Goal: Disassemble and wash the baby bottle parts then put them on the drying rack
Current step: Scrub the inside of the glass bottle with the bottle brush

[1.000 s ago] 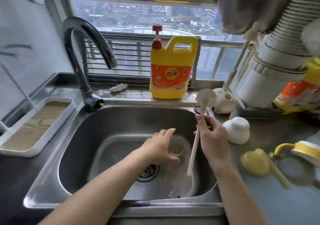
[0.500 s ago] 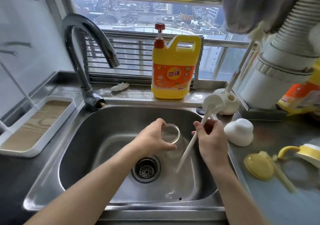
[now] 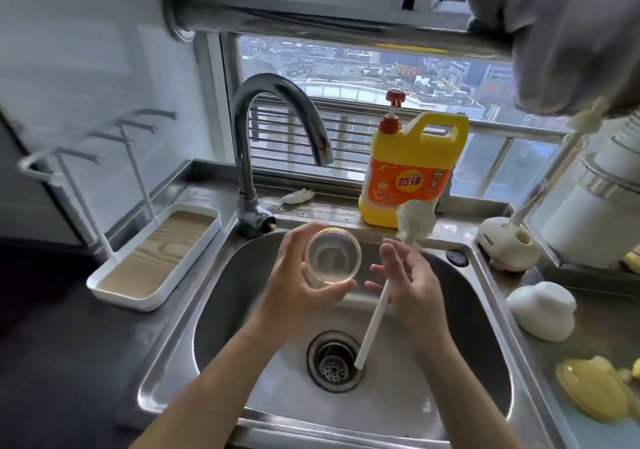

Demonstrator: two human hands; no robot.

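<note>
The drying rack [image 3: 119, 300] stands on the left counter beside the sink [image 3: 239, 275]. Over the basin the left hand [image 3: 298, 298] grips the clear bottle [image 3: 332, 258] round its side, its open mouth facing the camera. Just to the right and not touching it, the right hand [image 3: 412, 289] holds the bottle brush [image 3: 374, 324] by its white handle, head toward the far detergent jug [image 3: 412, 171]; a white cap [image 3: 542, 310] lies on the right counter.
</note>
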